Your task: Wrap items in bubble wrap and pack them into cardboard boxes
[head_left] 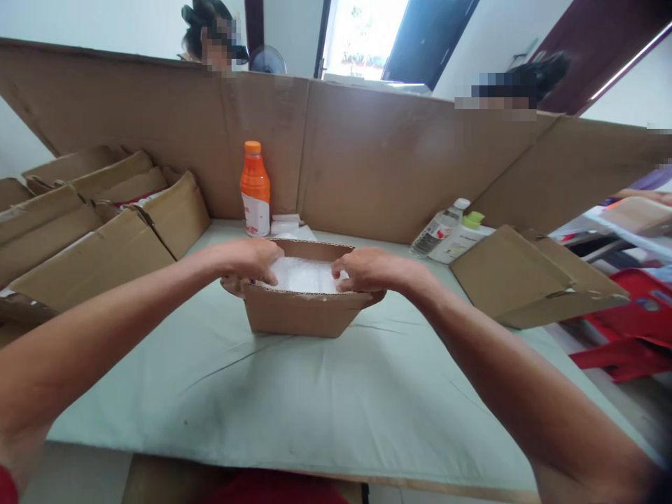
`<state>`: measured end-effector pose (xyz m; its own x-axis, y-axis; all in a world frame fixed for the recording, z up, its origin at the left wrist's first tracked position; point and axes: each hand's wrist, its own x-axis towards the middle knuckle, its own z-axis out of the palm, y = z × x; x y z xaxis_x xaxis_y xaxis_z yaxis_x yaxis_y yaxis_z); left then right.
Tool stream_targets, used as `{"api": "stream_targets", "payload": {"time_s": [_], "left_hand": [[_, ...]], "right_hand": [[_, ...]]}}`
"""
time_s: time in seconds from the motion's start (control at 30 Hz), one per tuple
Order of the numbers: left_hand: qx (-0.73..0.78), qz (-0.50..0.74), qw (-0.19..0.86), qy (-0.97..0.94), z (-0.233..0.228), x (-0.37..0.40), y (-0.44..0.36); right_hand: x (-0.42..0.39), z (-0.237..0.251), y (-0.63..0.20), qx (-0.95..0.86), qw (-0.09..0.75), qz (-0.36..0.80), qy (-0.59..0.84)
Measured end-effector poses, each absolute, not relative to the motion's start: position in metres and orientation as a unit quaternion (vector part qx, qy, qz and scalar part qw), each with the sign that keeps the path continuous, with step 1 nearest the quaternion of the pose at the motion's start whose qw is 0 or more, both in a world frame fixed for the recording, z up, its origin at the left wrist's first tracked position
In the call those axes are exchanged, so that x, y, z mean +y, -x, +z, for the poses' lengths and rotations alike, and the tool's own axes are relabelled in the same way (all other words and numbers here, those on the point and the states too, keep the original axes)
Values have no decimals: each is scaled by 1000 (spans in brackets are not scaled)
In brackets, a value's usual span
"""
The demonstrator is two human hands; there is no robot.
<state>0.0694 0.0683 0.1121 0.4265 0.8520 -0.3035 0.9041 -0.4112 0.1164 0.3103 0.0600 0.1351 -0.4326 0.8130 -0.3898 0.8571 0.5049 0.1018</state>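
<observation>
A small brown cardboard box (299, 315) stands with its top open on the cloth-covered table in front of me. Inside lies clear, whitish bubble wrap (303, 275); what it may cover cannot be made out. My left hand (255, 262) reaches over the box's left end, its fingers bent onto the wrap's left side. From the opposite end my right hand (362, 269) curls its fingers over the wrap's right side. Some fingertips of both hands are hidden inside the box. Folded-out flaps show under each hand at the box's two ends.
A pale green cloth (315, 399) covers the table. Several cardboard boxes (89, 259) crowd the left, another box (514, 280) the right. An orange bottle (255, 189), white rolls (286, 225), a clear bottle (439, 229) and a white bottle (462, 239) stand before a tall cardboard partition (367, 161). People are beyond it.
</observation>
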Motion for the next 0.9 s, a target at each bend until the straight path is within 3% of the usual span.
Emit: {"api": "stream_targets", "payload": {"time_s": [0.13, 0.3, 0.37, 0.47, 0.53, 0.6, 0.73, 0.9], "left_hand": [[536, 77, 88, -836, 115, 62, -60], [469, 111, 292, -826, 109, 61, -68], [466, 180, 326, -803, 115, 53, -60], [497, 381, 275, -730, 114, 20, -30], [546, 474, 235, -650, 90, -8, -9], [576, 488, 250, -606, 48, -28, 4], [579, 449, 362, -577, -29, -30, -10], [545, 480, 407, -555, -40, -8, -75]], "right_hand": [[61, 133, -315, 880, 61, -47, -468], [73, 120, -312, 889, -13, -195, -413], [68, 120, -327, 871, -96, -214, -431], [39, 109, -370, 811, -272, -171, -489], [14, 82, -396, 757, -340, -154, -536], [-5, 42, -407, 710, -380, -193, -561], [-8, -27, -375, 693, -382, -266, -551], [10, -36, -362, 651, -398, -301, -572]]}}
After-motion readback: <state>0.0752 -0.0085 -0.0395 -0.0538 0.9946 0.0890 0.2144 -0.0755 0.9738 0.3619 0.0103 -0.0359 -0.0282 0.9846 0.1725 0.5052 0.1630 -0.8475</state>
